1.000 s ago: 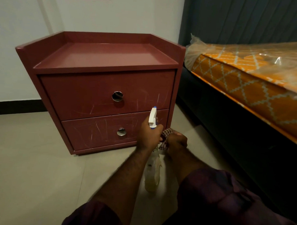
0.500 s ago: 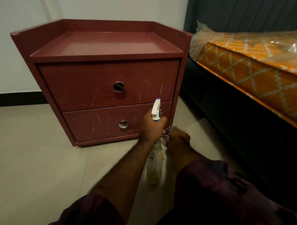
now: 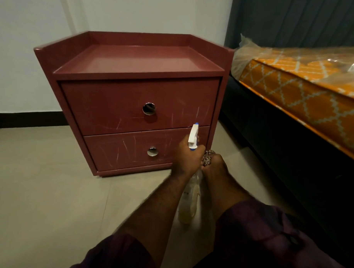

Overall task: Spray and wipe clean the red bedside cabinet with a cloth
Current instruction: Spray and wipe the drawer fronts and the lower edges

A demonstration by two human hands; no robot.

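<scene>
1. Red bedside cabinet (image 3: 133,104): standing on the floor (image 3: 39,189) against the wall, just beside the bed (image 3: 304,94). Framed slightly lower than half a second ago, which reads as head motion, not cabinet movement. Both drawers closed. Pale scratch-like streaks on both fronts. No wet patch discernible, so spraying judged not yet begun.
2. Spray bottle (image 3: 188,202): upright, white trigger head near the seam between the drawers, in front of the right end of the lower drawer (image 3: 127,150). Nearly the same station relative to the cabinet as one second ago.
3. Left hand (image 3: 186,160): wrapped round the bottle neck, as before. Trigger finger hidden.
4. Right hand (image 3: 214,165): touching the left hand, closed round the bunched checked cloth (image 3: 207,158), unchanged.
5. Cloth: only a small bunch visible above the right hand, clear of the cabinet. Wiping judged still to come.
</scene>
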